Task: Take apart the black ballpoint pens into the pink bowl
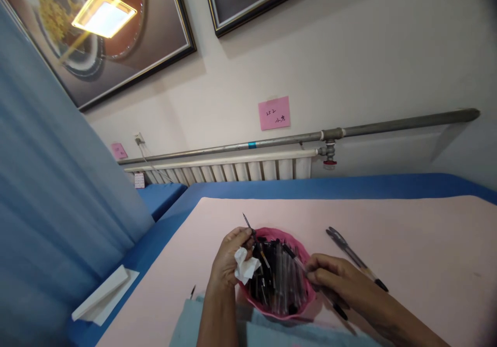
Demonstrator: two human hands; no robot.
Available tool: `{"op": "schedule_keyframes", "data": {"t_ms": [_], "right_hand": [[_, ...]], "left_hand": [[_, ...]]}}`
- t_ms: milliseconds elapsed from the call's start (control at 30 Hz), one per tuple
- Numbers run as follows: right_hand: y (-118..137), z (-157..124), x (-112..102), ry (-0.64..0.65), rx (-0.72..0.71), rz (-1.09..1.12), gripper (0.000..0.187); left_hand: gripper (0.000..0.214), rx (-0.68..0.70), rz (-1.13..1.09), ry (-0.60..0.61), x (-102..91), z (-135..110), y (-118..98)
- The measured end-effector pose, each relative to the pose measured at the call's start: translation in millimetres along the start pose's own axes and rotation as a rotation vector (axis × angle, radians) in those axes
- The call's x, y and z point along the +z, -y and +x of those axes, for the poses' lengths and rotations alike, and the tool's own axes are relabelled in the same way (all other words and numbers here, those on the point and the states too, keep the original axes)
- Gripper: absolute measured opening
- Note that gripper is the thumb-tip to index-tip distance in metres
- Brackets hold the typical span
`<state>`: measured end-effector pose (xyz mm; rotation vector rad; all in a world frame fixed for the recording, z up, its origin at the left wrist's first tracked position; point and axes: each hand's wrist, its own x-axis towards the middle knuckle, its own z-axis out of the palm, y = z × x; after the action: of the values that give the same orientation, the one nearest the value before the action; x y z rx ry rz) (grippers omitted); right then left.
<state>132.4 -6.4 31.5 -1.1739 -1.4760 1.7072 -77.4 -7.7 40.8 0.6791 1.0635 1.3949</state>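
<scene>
A pink bowl [272, 311] full of dark pens sits on the pink table cover near me. My left hand [229, 259] is closed on a crumpled white tissue [245, 266] and a thin pen refill [250, 228] that points up from its fingers, at the bowl's left rim. My right hand [334, 279] pinches a clear-barrelled pen [295, 259] at the bowl's right rim; another dark pen [337, 309] lies beneath that hand.
Two pens [355, 258] lie on the pink cover [407, 243] to the right of the bowl. A white block [101, 298] rests on the blue edge at left. A small dark tip [192, 291] lies by a grey-blue cloth [186, 326]. Radiator and pipe run along the wall.
</scene>
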Motion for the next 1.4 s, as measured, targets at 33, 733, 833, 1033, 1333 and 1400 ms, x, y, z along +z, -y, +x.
{"op": "schedule_keyframes", "data": {"t_ms": [33,733,833,1033,1333,1400], "right_hand": [[1,0,0,-0.013,-0.004,0.01,0.014],[-9,-1,8,-0.044,-0.008,0.143,0.014],[-11,-1,11,-0.016,0.002,0.156,0.017],[-12,-3,16,0.08,-0.012,0.223,0.018],[-10,-5,17,0.131,0.041,0.201,0.014],[-12,-4,16,0.078,0.036,0.193,0.011]], "left_hand": [[0.042,-0.005,0.009,0.008,-0.1,0,0],[0.027,-0.047,0.178,0.119,10.1,-1,21],[0.034,-0.11,0.063,0.178,19.8,-5,21],[0.031,-0.143,-0.04,0.24,29.8,-9,27],[0.041,-0.01,-0.1,0.045,17.6,-4,11],[0.042,-0.026,-0.029,0.017,8.8,-2,7]]}}
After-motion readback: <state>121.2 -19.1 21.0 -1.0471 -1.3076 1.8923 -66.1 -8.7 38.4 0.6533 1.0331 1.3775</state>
